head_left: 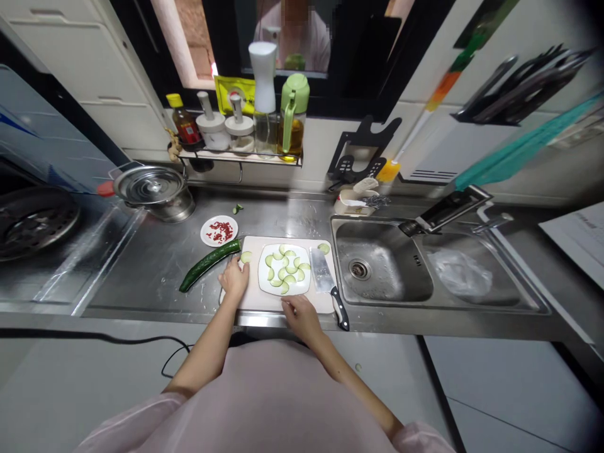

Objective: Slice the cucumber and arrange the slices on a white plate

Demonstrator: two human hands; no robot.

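Observation:
My left hand (233,279) rests at the left edge of the pink cutting board (252,299), thumb and fingers apart, close to a cucumber slice (246,257) and the cut cucumber (207,265). At the near edge of the white plate (265,286), my right hand (302,314) has its fingers curled together; whether anything is between them is too small to tell. Several thin green-edged slices (282,274) are spread over the plate. A cleaver (322,270) with a black handle lies on the board's right side, below another slice (323,248).
A small dish (219,231) of chopped red pieces sits beyond the cucumber. Farther left stands a lidded steel pot (172,207). To the right are the sink (384,267), with its faucet (443,211), and a utensil holder (352,202). Bottles stand on a wall rack (240,157).

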